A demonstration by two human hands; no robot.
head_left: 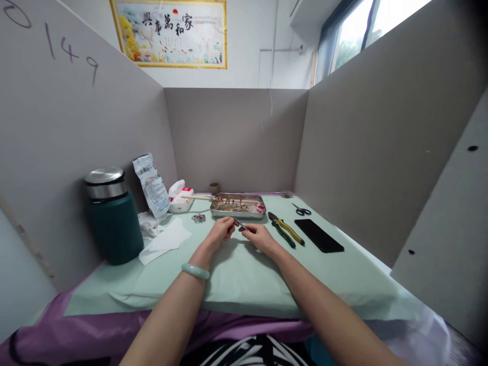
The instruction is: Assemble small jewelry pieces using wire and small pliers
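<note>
My left hand [221, 231], with a pale green bangle [195, 271] on its wrist, is pinched closed just in front of a metal tray [238, 213] filled with small beads. My right hand [259, 236] is closed on a thin metal tool [241, 224] whose tip points toward the left fingers. What the left fingers pinch is too small to make out. Both hands hover over the pale green table cover [244, 284].
Green-and-yellow pliers [285, 230], small scissors [302, 209] and a black phone [318, 235] lie right of the tray. A dark green flask [112, 216], a foil pouch [151, 185], tissues [165, 240], a small bead cluster [198, 218] and a white box [181, 199] stand left. Grey partitions enclose three sides.
</note>
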